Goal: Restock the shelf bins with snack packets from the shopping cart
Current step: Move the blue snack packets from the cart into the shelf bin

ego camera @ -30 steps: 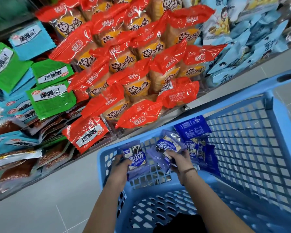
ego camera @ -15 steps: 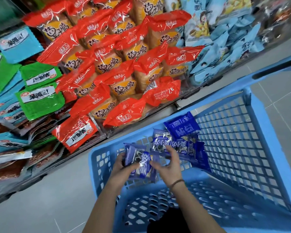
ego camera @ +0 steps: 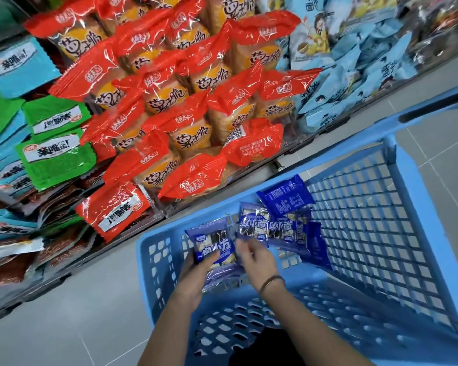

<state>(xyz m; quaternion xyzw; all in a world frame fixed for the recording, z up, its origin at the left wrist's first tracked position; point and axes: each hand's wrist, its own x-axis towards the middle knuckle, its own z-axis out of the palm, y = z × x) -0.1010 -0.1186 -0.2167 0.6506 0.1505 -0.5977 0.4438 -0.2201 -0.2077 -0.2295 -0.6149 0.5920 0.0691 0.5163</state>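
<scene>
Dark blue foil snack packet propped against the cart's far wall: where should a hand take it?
Pinch the dark blue foil snack packet by its upper crimped edge, coming from above; it leans tilted on the blue cart wall, that edge free.

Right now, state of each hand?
Left hand: closed on a stack of purple plastic snack packets.
Right hand: fingers half open, at the packets' edge; grip cannot be told.

The shopping cart (ego camera: 397, 180) stands at 4 o'clock, just beside the shelf bins (ego camera: 156, 207), which run from 9 to 1 o'clock. In the cart's near-left corner the left hand (ego camera: 193, 273) holds a snack packet (ego camera: 214, 249); the right hand (ego camera: 259, 257) sits just to its right. More packets (ego camera: 283, 220) lie at 1 o'clock of both hands, against the cart's wall.
</scene>
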